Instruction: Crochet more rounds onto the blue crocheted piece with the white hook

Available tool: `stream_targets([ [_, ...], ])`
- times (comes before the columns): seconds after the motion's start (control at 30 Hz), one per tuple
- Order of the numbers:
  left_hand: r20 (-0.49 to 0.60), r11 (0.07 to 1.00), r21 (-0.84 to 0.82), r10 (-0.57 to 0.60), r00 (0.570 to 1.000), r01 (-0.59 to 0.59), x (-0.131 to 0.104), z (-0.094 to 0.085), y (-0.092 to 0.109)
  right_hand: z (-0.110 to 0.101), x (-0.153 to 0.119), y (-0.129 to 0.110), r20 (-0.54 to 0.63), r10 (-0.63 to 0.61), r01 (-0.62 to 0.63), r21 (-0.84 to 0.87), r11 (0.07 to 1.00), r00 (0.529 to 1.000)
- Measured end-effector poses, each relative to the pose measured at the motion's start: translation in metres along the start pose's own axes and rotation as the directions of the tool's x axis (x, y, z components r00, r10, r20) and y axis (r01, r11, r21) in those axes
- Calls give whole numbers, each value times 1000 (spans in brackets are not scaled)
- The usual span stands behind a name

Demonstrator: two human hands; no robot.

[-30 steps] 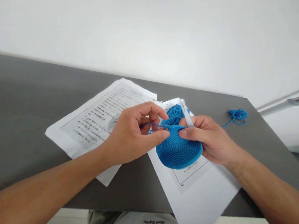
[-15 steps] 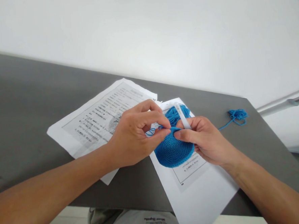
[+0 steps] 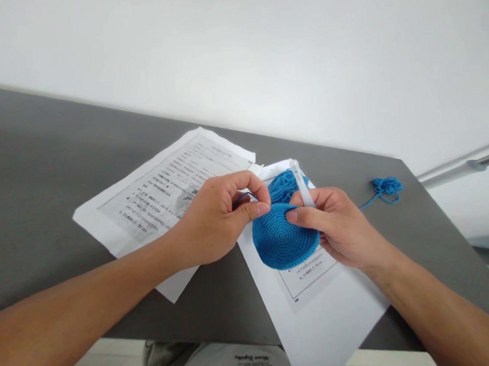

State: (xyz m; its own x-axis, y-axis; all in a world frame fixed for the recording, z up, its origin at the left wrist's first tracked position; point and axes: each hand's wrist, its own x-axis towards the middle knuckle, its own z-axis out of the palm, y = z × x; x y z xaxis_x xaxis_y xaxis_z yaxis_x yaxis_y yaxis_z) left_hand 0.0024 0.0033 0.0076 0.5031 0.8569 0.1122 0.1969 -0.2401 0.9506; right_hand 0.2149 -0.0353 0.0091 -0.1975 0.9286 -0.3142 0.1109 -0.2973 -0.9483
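The right hand (image 3: 338,227) is gripping a blue crocheted disc (image 3: 283,241) and a pale handle (image 3: 302,185); opposite, the curled left hand (image 3: 216,220) is pinching the disc's rim, sitting slightly farther from its counterpart than half a second earlier. Beneath them, a grey bench (image 3: 60,155) is bearing printed sheets (image 3: 158,194) before a white wall (image 3: 237,56).

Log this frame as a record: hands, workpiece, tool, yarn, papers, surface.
left hand: thumb and forefinger meet at disc's upper-left edge
right hand: grips disc and hook
workpiece: blue crocheted disc, spiral face visible
tool: white crochet hook, handle slanting up; hook end hidden
yarn: blue bundle behind disc; small blue tangle far right, its strand running toward right hand
papers: left printed sheet; right printed sheet, under disc
surface: dark grey table
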Motion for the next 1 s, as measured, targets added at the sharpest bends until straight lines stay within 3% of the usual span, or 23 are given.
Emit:
stream_targets([
  [0.17, 57, 990, -119, -75, 996, 81, 5, -5, 3, 1, 0, -4, 19, 53, -54, 40, 998, 998],
  [0.37, 83, 976, -206, -58, 995, 74, 6, -5, 5, 0, -2, -6, 75, 87, -91, 58, 994, 993],
  [0.6, 5, 962, -273, -15, 1000, 15, 7, -4, 4, -2, -1, -6, 78, 96, -100, 42, 994, 992],
  [1.0, -90, 938, -345, -63, 994, 28, 9, -3, 3, -3, -2, -6, 87, 93, -91, -20, 996, 992],
])
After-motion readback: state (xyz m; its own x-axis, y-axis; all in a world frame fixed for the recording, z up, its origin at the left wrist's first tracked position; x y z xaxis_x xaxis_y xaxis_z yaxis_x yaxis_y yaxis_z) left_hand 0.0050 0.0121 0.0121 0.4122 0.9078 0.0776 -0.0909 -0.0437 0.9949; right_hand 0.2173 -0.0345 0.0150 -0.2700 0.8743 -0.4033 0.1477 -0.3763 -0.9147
